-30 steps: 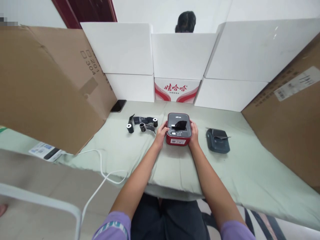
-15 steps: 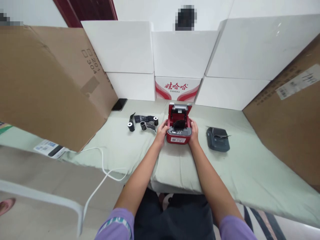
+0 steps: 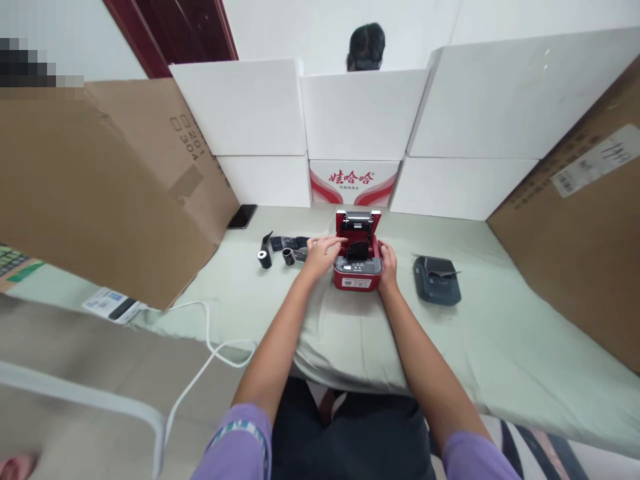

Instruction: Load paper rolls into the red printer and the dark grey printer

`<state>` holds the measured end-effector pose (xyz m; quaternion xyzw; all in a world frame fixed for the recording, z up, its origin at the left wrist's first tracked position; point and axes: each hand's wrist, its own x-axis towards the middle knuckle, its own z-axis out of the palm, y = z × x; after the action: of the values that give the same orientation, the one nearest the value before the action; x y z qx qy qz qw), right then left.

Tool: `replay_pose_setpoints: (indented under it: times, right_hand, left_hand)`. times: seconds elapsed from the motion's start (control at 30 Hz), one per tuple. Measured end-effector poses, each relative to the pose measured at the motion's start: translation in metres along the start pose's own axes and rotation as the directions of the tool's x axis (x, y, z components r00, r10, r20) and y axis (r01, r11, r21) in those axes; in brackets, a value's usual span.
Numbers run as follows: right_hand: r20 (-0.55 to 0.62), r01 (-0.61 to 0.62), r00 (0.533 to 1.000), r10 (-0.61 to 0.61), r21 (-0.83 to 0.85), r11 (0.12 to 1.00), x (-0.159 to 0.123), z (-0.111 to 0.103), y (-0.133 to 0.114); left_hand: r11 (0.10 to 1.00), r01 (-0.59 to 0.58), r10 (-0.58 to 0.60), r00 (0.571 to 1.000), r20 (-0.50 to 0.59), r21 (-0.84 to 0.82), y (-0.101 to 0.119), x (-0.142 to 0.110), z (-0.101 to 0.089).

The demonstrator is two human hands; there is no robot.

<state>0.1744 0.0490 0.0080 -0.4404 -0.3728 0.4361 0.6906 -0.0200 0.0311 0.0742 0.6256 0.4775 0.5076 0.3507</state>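
A red and grey label printer (image 3: 358, 266) stands on the cloth with its lid (image 3: 359, 221) raised and a strip of black paper (image 3: 357, 251) showing inside. Against its right side my right hand (image 3: 388, 261) is closed, thumb at the front and fingers partly hidden. My left hand (image 3: 321, 255) is off the printer's side, fingers stretched out, with the fingertips at the left rim of the open compartment. Beyond and left of that hand lie small rolls of black paper: one roll (image 3: 265, 259), another roll (image 3: 289, 257), and a loose black strip (image 3: 285, 243).
On the right sits a dark grey portable printer (image 3: 437, 280). A phone (image 3: 243, 217) lies at the back left. White boxes (image 3: 365, 113) wall off the back; cardboard panels (image 3: 165, 173) flank both sides. A white cable (image 3: 207, 327) hangs over the front edge.
My left hand has let go of the printer's left side and lifted, fingers straightened towards the compartment. My right hand stays on the printer. The camera has tilted slightly.
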Motion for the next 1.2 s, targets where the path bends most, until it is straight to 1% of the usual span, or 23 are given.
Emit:
replay_pose_setpoints:
  times: [0.03,0.1,0.13,0.17,0.23,0.33,0.43,0.5,0.53,0.6,0.67,0.73,0.77,0.8,0.83,0.9,0.93,1.0,1.03,1.1,1.2]
  right_hand:
    - [-0.002,0.000,1.000,0.000,-0.012,1.000,0.000,0.000,-0.001]
    - [-0.005,0.008,1.000,-0.008,-0.045,0.999,-0.001,0.001,-0.004]
    - [-0.008,0.014,1.000,-0.014,-0.058,0.998,-0.002,0.001,-0.005]
    - [-0.010,0.017,1.000,-0.018,-0.065,0.998,-0.002,0.001,-0.006]
    - [-0.008,0.015,1.000,-0.016,-0.061,0.998,-0.002,0.000,-0.006]
    - [0.007,0.014,1.000,-0.013,-0.045,0.999,0.000,-0.001,-0.003]
    - [0.007,0.024,1.000,-0.023,-0.050,0.998,0.002,-0.002,0.001]
    - [0.006,0.028,1.000,-0.028,-0.049,0.998,0.003,-0.002,0.003]
    - [0.006,0.030,1.000,-0.029,-0.046,0.999,0.003,-0.002,0.003]
    - [0.008,0.030,1.000,-0.029,-0.041,0.999,0.003,-0.002,0.003]
    - [0.012,0.020,1.000,-0.020,-0.034,0.999,0.002,-0.002,0.002]
    - [0.012,0.010,1.000,-0.009,-0.033,0.999,0.002,-0.001,0.001]
    - [0.012,0.007,1.000,-0.007,-0.036,0.999,0.001,-0.001,0.000]
    - [0.008,0.007,1.000,-0.007,-0.042,0.999,0.001,-0.001,-0.001]
    - [0.003,0.009,1.000,-0.009,-0.047,0.999,0.001,-0.001,-0.002]
    - [0.000,0.013,1.000,-0.013,-0.055,0.998,0.000,0.000,-0.003]
    - [0.000,0.017,1.000,-0.017,-0.056,0.998,0.000,0.000,-0.003]
    - [-0.003,0.023,1.000,-0.023,-0.058,0.998,0.000,0.000,-0.004]
    - [-0.005,0.023,1.000,-0.023,-0.057,0.998,0.000,0.000,-0.003]
    - [-0.010,0.019,1.000,-0.020,-0.047,0.999,0.000,-0.001,-0.003]
    - [-0.006,0.017,1.000,-0.017,-0.042,0.999,0.000,-0.001,-0.003]
  left_hand:
    - [0.998,0.012,-0.017,0.996,0.084,0.067,0.005,0.011,0.000]
    - [0.980,-0.014,-0.037,0.967,0.250,0.196,0.010,0.033,0.005]
    - [0.964,-0.053,-0.031,0.951,0.307,0.262,0.011,0.043,0.009]
    - [0.942,-0.098,-0.017,0.941,0.337,0.322,0.011,0.052,0.014]
    - [0.898,-0.169,0.016,0.935,0.353,0.407,0.009,0.064,0.025]
    - [0.870,-0.202,0.033,0.935,0.354,0.451,0.009,0.070,0.032]
    - [0.872,-0.235,0.039,0.907,0.419,0.429,0.018,0.065,0.024]
    - [0.902,-0.244,0.063,0.890,0.451,0.355,0.028,0.057,0.013]
    - [0.921,-0.241,0.084,0.891,0.447,0.306,0.033,0.052,0.007]
    - [0.952,-0.225,0.130,0.911,0.391,0.208,0.043,0.036,-0.009]
    - [0.971,-0.195,0.147,0.944,0.297,0.138,0.049,0.014,-0.026]
    - [0.988,-0.124,0.109,0.982,0.154,0.092,0.047,-0.013,-0.044]
    - [0.995,-0.072,0.068,0.995,0.069,0.068,0.043,-0.027,-0.053]
    - [0.999,-0.021,0.021,1.000,-0.010,0.042,0.037,-0.040,-0.061]
    - [1.000,0.028,-0.026,0.995,-0.091,0.011,0.029,-0.053,-0.068]
    - [0.995,0.097,-0.101,0.966,-0.239,-0.029,0.010,-0.076,-0.081]
    - [0.993,0.118,-0.116,0.946,-0.304,-0.011,0.000,-0.084,-0.086]
    - [0.982,0.164,-0.111,0.903,-0.415,0.096,-0.018,-0.097,-0.094]
    - [0.968,0.193,-0.102,0.886,-0.452,0.160,-0.026,-0.102,-0.097]
    - [0.936,0.256,-0.112,0.868,-0.484,0.243,-0.039,-0.108,-0.101]
    - [0.903,0.334,-0.180,0.866,-0.466,0.270,-0.051,-0.115,-0.104]
